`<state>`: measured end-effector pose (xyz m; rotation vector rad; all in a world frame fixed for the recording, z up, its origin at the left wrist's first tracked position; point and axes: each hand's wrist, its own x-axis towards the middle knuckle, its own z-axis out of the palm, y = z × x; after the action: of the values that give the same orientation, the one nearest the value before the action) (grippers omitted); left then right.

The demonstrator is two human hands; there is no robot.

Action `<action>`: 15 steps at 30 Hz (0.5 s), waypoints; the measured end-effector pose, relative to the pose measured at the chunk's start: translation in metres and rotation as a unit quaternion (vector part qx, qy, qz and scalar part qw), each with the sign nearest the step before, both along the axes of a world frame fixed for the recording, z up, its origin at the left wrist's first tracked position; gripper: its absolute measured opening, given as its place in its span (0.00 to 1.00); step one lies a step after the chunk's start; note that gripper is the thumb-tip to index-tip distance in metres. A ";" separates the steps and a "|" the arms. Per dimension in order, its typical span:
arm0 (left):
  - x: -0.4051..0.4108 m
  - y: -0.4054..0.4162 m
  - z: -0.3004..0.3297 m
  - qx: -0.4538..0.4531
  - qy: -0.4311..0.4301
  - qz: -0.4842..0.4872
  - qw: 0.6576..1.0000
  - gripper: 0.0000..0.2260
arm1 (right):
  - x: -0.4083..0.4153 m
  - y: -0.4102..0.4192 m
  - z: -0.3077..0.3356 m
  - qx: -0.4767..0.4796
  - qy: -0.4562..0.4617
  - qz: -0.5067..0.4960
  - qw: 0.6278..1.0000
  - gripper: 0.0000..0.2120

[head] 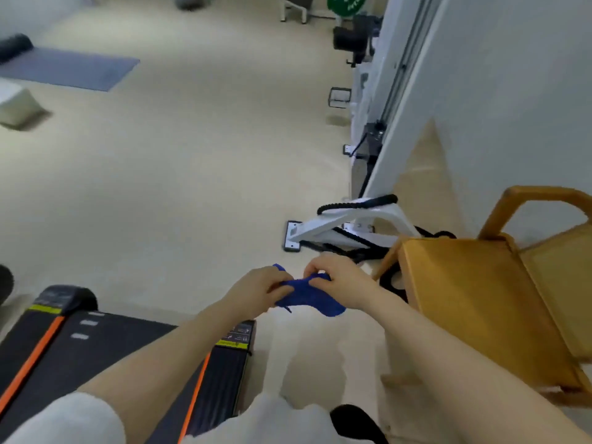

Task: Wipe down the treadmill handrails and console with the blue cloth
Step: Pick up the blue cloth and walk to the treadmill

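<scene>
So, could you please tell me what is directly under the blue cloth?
Only bare beige floor shows below the blue cloth, which both hands, left hand and right hand, hold in the air. The floor patch it covers is hidden.

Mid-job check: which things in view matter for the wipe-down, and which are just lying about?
For the job:
- blue cloth, held by left hand and right hand
- treadmill, lower left; no handrails or console visible

Lying about:
- wooden chair, right
- white machine frame with black rope
- blue mat, far left
</scene>
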<state>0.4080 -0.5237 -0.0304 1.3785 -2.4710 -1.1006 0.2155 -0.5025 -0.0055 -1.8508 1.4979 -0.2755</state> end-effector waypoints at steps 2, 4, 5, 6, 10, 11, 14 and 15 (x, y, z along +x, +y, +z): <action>0.022 -0.027 -0.002 -0.014 0.011 0.067 0.998 0.13 | 0.019 -0.048 0.000 -0.009 0.013 0.045 0.999 0.02; 0.036 -0.054 -0.005 -0.025 0.017 0.136 0.990 0.14 | 0.029 -0.093 -0.004 -0.009 0.023 0.071 0.997 0.06; 0.041 -0.067 -0.008 -0.017 0.024 0.170 0.985 0.12 | 0.031 -0.116 -0.007 -0.006 0.033 0.084 0.996 0.09; 0.044 -0.081 -0.010 -0.010 0.035 0.200 0.979 0.10 | 0.033 -0.140 -0.012 0.000 0.044 0.099 0.994 0.10; 0.045 -0.149 -0.023 0.001 0.047 0.274 0.961 0.05 | 0.042 -0.247 -0.033 -0.002 0.091 0.230 0.969 0.04; 0.045 -0.168 -0.025 0.002 0.050 0.299 0.953 0.06 | 0.046 -0.276 -0.038 -0.018 0.103 0.271 0.957 0.03; 0.049 -0.218 -0.033 0.025 0.042 0.399 0.916 0.05 | 0.071 -0.356 -0.039 -0.048 0.140 0.373 0.916 0.14; 0.053 -0.229 -0.034 0.037 0.039 0.425 0.904 0.06 | 0.084 -0.378 -0.036 -0.053 0.150 0.401 0.902 0.16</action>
<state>0.4607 -0.7526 -0.0645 2.0593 -1.4596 -0.9775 0.2997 -0.8805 -0.0415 -2.5038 0.7792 0.3468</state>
